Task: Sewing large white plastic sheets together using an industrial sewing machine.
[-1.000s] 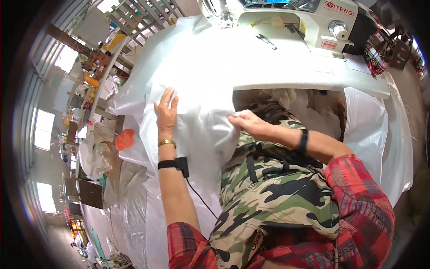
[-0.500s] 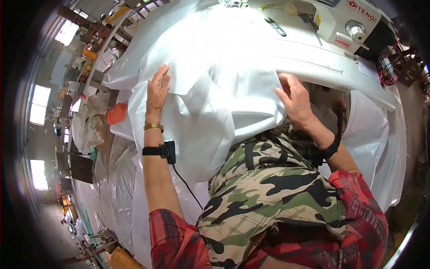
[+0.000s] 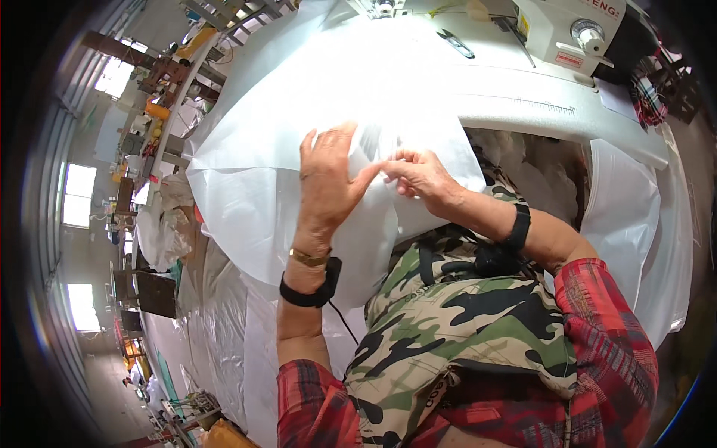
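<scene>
A large glossy white sheet [image 3: 254, 201], thin and plastic-like, drapes over the table edge and down across my lap. My left hand [image 3: 326, 179] rests on it with the fingers spread, thumb reaching toward my right hand. With bent fingertips my right hand [image 3: 427, 181] pinches the sheet where small folds gather, right beside the left thumb. The exact bit between those fingertips is partly hidden. Beyond the hands the sheet runs up to the foot of a sewing machine [image 3: 385, 9], washed out by bright light.
Thread snips [image 3: 455, 45] and a dark slim tool [image 3: 517, 39] lie on the white machine table [image 3: 489, 86]. The machine's handwheel [image 3: 588, 36] is at the upper right. More white sheets [image 3: 620, 194] hang on the right. Clear plastic [image 3: 213, 328] is heaped on the left.
My left hand has moved right and toward the middle of the sheet. My right hand has shifted left from the sheet's right edge, its fingers closing, and the two hands now meet.
</scene>
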{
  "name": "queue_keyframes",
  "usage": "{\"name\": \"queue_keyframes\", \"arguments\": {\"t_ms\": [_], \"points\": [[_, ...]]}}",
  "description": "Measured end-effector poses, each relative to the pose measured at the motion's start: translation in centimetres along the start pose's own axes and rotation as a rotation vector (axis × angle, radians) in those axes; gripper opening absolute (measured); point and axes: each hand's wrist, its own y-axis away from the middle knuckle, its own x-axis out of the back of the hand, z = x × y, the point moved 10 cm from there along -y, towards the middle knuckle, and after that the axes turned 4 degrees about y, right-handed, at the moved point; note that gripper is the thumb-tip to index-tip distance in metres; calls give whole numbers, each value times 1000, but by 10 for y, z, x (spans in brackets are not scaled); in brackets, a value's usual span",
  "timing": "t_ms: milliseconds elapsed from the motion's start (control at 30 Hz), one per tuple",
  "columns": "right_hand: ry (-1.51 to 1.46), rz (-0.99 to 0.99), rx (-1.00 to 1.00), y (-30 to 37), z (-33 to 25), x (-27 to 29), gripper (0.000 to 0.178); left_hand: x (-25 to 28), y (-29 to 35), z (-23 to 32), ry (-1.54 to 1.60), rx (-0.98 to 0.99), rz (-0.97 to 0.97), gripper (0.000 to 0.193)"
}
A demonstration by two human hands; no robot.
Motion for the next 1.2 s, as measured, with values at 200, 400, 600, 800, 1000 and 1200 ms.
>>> {"name": "queue_keyframes", "arguments": {"t_ms": [200, 400, 600, 800, 1000, 1200], "points": [[-117, -249, -26, 22, -5, -18, 17, 0, -8, -31, 328, 187, 255, 21], [-183, -398, -42, 28, -6, -33, 19, -46, 0, -60, 831, 542, 43, 17], [659, 53, 537, 31, -73, -2, 28, -45, 15, -64, 945, 600, 118, 14], [1502, -65, 595, 12, -118, -32, 44, -26, 7, -76, 826, 536, 242, 15], [1694, -380, 510, 12, -98, -44, 43, -27, -4, -71, 775, 487, 199, 20], [1461, -542, 84, 45, -65, -42, 24, -49, 5, -70, 864, 517, 55, 26]]}}
